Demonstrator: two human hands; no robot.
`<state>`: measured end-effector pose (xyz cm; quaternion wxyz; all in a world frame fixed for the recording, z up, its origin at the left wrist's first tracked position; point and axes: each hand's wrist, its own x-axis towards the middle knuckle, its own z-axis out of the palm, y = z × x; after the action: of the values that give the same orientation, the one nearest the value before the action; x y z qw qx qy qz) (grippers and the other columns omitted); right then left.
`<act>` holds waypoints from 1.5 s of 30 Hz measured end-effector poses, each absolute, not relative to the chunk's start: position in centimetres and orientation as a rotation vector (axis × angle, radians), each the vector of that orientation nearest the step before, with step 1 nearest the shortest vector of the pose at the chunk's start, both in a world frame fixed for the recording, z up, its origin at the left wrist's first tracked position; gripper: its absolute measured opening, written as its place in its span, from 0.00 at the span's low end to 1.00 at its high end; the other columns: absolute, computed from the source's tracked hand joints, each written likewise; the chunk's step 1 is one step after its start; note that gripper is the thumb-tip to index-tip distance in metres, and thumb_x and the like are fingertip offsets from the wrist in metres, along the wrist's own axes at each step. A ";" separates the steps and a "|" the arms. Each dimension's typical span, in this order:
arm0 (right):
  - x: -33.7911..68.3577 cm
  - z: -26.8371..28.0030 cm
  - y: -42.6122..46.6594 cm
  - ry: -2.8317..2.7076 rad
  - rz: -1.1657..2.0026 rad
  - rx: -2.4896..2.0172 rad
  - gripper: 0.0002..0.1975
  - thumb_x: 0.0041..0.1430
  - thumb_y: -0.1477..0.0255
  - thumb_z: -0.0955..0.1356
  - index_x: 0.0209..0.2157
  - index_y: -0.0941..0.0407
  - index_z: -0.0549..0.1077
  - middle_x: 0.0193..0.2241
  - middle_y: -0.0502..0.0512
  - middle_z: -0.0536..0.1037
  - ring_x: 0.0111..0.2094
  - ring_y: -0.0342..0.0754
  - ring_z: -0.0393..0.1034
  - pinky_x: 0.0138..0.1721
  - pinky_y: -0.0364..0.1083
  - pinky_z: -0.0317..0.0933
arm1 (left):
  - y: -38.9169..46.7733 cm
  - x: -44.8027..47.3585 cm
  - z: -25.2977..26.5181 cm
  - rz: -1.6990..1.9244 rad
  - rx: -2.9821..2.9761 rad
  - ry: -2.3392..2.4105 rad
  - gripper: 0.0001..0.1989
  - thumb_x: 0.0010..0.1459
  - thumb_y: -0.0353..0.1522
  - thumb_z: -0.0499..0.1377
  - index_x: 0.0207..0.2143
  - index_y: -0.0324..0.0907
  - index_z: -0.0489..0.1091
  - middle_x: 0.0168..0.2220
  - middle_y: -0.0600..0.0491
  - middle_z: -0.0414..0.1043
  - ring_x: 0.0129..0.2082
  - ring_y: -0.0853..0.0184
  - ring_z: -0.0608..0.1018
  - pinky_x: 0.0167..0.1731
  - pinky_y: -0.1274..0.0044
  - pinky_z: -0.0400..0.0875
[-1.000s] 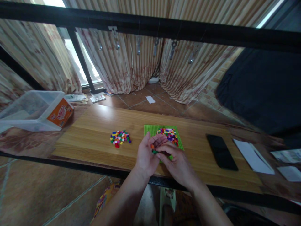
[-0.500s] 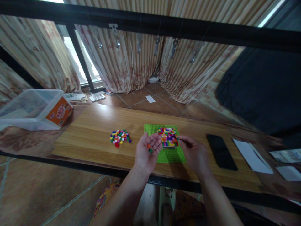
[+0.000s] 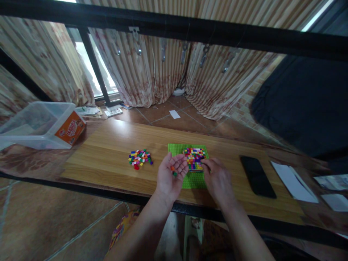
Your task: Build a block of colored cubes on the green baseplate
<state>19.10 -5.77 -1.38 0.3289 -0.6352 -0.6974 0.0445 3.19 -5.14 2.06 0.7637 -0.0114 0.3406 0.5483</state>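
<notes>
My left hand (image 3: 169, 177) is palm up with its fingers loosely curled, cupping a few loose toy bricks (image 3: 174, 173), orange and green. It is just left of a block of multicoloured toy bricks (image 3: 194, 156) packed in rows on a green studded baseplate (image 3: 191, 183). My right hand (image 3: 217, 177) is closed in a pinch, thumb and forefinger touching the right side of that block. Whatever lies between those fingertips is too small and hidden to name.
A pile of loose toy bricks (image 3: 140, 158) lies left on the wooden table (image 3: 100, 156). A black phone (image 3: 257, 176) and white paper (image 3: 293, 181) lie at the right. A clear plastic bin (image 3: 35, 139) with an orange label stands at far left.
My right hand has moved left, from the block's right edge to over its right part. My left hand keeps its cupped pose with the bricks in it. The view has shifted slightly.
</notes>
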 end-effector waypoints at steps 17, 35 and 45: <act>20.1 -3.5 -3.8 -1.045 0.684 -1.677 0.19 0.37 0.62 0.75 0.32 0.57 0.75 0.29 0.55 0.78 0.28 0.48 0.71 0.31 0.48 0.64 | -5.2 3.1 1.9 1.195 -0.021 0.734 0.15 0.58 0.38 0.55 0.30 0.34 0.75 0.29 0.46 0.75 0.29 0.69 0.76 0.34 0.78 0.72; 19.5 -2.2 -5.1 -1.097 0.482 -1.657 0.18 0.45 0.60 0.73 0.35 0.57 0.76 0.31 0.55 0.78 0.26 0.46 0.68 0.30 0.47 0.63 | -5.3 3.3 2.2 1.169 -0.005 0.682 0.21 0.60 0.43 0.53 0.32 0.34 0.75 0.32 0.44 0.76 0.31 0.67 0.77 0.37 0.76 0.71; 14.6 1.0 -8.0 -1.741 0.824 -1.229 0.07 0.57 0.73 0.68 0.37 0.51 0.77 0.37 0.52 0.78 0.40 0.47 0.72 0.43 0.47 0.65 | -5.4 3.6 2.5 1.159 0.001 0.650 0.22 0.61 0.44 0.51 0.32 0.34 0.75 0.33 0.44 0.74 0.37 0.65 0.77 0.44 0.75 0.70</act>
<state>14.60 -7.98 0.98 0.4152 -0.4892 -0.6933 0.3281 3.55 -5.36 2.46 0.7872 0.0004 0.3016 0.5380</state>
